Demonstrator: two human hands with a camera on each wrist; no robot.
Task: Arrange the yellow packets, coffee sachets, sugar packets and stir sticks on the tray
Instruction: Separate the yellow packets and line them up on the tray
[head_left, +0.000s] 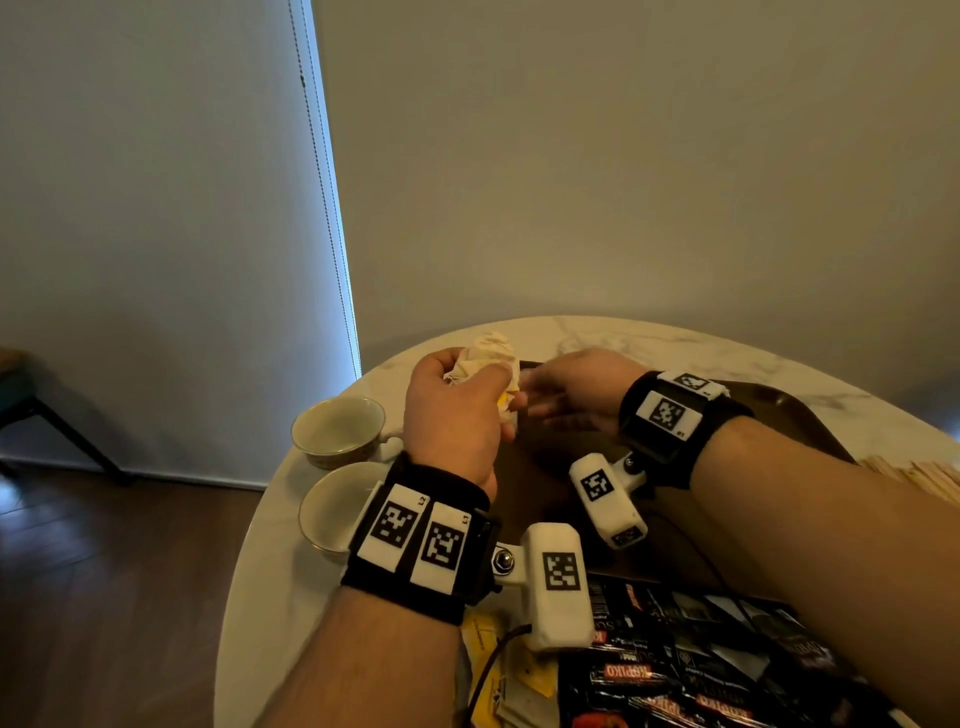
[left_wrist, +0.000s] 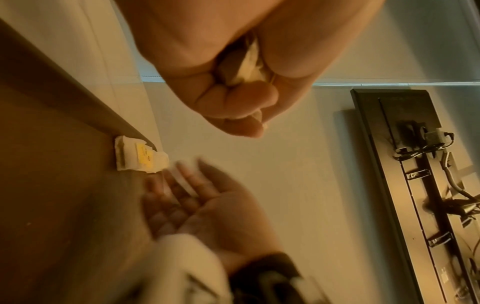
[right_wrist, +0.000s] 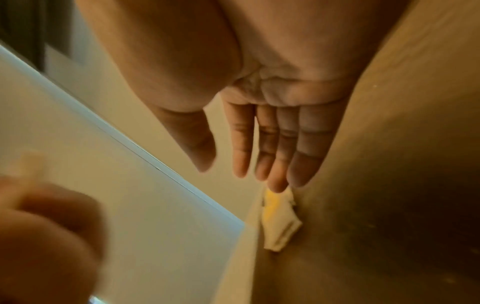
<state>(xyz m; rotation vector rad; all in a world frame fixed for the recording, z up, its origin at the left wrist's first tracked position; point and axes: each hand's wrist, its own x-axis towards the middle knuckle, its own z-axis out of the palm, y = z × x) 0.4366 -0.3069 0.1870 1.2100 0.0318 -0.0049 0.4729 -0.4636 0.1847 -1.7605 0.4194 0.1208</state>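
Head view: left hand (head_left: 457, 415) fingers clench packets (head_left: 491, 353); right hand (head_left: 576, 389) fingers straight.

Head view high, looking down; wrist views close along palms, sharing tray (left_wrist: 52, 185) corner.

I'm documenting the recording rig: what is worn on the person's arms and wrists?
Both forearms are bare, with no sleeves. Each wrist carries a black strap: the left wristband bears two white tags with black square-pattern markers, the right wristband similar ones. A white padded camera housing hangs from each, left and right, also marked. A dark cable trails from the left one.
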